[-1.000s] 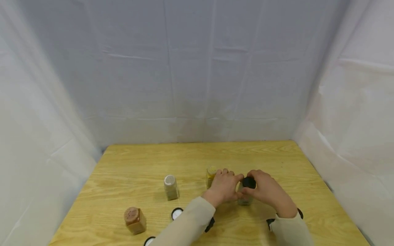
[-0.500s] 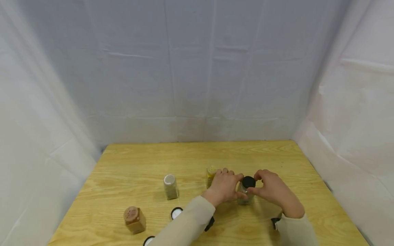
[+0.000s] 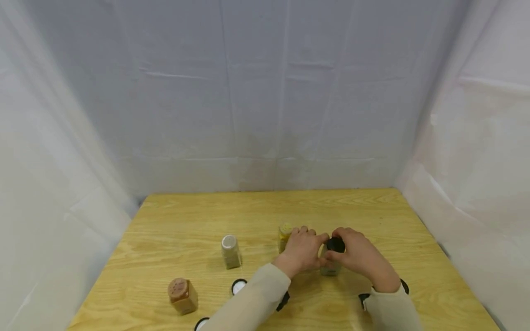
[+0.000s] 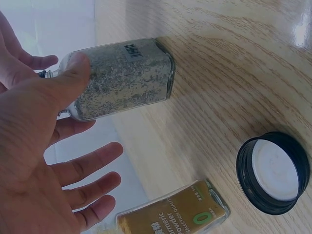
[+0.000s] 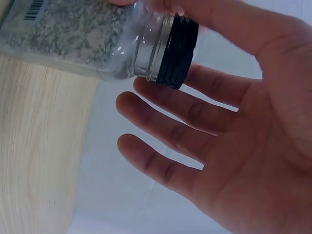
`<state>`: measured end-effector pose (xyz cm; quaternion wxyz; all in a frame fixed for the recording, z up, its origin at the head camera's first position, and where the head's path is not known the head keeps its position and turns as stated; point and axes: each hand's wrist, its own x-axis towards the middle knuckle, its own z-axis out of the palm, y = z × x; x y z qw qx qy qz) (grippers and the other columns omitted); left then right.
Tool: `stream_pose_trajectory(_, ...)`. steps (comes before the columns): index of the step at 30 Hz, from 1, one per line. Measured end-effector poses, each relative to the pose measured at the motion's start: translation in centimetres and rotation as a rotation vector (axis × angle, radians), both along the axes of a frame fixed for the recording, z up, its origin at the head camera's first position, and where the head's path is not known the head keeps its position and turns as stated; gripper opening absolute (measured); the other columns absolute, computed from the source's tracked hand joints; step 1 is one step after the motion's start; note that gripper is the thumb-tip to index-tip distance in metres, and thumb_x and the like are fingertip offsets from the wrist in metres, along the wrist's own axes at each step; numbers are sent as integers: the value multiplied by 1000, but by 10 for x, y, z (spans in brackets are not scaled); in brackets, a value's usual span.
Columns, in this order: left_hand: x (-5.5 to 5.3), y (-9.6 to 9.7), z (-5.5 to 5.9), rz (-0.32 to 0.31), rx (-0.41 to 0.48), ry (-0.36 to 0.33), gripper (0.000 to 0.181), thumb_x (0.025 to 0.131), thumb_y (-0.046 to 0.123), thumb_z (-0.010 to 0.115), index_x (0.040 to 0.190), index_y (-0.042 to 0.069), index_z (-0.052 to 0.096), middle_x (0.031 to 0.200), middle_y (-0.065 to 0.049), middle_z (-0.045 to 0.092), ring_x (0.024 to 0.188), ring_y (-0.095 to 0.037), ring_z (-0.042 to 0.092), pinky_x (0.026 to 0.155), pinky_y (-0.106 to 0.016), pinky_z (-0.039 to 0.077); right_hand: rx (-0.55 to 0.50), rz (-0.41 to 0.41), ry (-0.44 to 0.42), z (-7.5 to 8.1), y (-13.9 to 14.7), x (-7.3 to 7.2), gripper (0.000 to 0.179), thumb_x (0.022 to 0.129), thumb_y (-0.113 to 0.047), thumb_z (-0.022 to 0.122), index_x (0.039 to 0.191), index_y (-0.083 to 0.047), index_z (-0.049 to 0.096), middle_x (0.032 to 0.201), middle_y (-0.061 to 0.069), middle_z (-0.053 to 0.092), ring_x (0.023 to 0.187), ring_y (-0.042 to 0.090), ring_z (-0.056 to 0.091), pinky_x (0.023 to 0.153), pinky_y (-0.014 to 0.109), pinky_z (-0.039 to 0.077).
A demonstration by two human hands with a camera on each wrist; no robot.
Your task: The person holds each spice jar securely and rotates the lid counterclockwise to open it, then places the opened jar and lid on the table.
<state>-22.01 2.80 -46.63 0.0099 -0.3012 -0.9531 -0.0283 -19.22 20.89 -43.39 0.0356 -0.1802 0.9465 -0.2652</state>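
Between the thumb and index finger of my left hand [image 3: 302,250] a square glass jar [image 4: 126,78] of grey-green flaky seasoning stands upright on the table. My left hand's other fingers stretch out past it. A black screw cap [image 5: 178,51] sits on the jar's neck, with some glass thread showing below its rim. My right hand [image 3: 358,255] pinches this cap from the right with thumb and index finger, while its remaining fingers spread loosely beneath in the right wrist view. Just left of my left hand is a jar of turmeric powder [image 4: 170,209], partly hidden in the head view.
On the wooden table [image 3: 198,211] stand a pale-topped jar [image 3: 230,252] and a brown spice jar [image 3: 183,295], both to the left. A black cap [image 3: 239,287] with a white liner lies by my left sleeve, another cap [image 3: 200,324] nearer the front. White sheeting [image 3: 265,115] encloses the table.
Half a second ago my right hand was loosened and slightly right of the cap. Now it has come back left and pinches the cap again. My left hand and the jar stay put.
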Motion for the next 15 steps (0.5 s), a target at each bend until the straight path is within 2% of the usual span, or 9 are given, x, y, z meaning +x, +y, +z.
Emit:
stream_pose_trajectory(4, 0, 0, 0, 1, 0, -4, 60, 87, 72, 72, 135, 36, 63, 111, 4, 71, 91, -15, 53, 78, -29, 36, 15, -20, 0, -1, 0, 1, 48, 94, -26, 82, 129, 3, 65, 122, 19, 70, 100, 27, 69, 81, 42, 58)
stream_pose_trajectory(8, -1, 1, -1, 10, -17, -1, 62, 87, 73, 70, 136, 36, 63, 112, 3, 72, 94, -17, 56, 81, -31, 39, 22, -60, -24, 4, 5, 3, 58, 92, -31, 83, 132, 6, 63, 128, 25, 68, 114, 42, 67, 89, 54, 57)
stream_pose_trajectory(11, -2, 1, -2, 16, -35, 7, 63, 87, 75, 68, 137, 37, 63, 114, 3, 72, 98, -18, 58, 82, -32, 40, 31, -84, -43, 7, 11, 4, 53, 91, -31, 85, 126, 4, 66, 125, 24, 68, 111, 42, 68, 88, 54, 57)
stream_pose_trajectory(15, -2, 1, -2, 24, -51, 5, 63, 87, 76, 67, 136, 37, 63, 116, 3, 72, 102, -19, 60, 84, -32, 42, 30, -74, -56, 8, 16, 3, 40, 91, -28, 84, 115, 0, 71, 118, 20, 71, 104, 37, 70, 84, 52, 58)
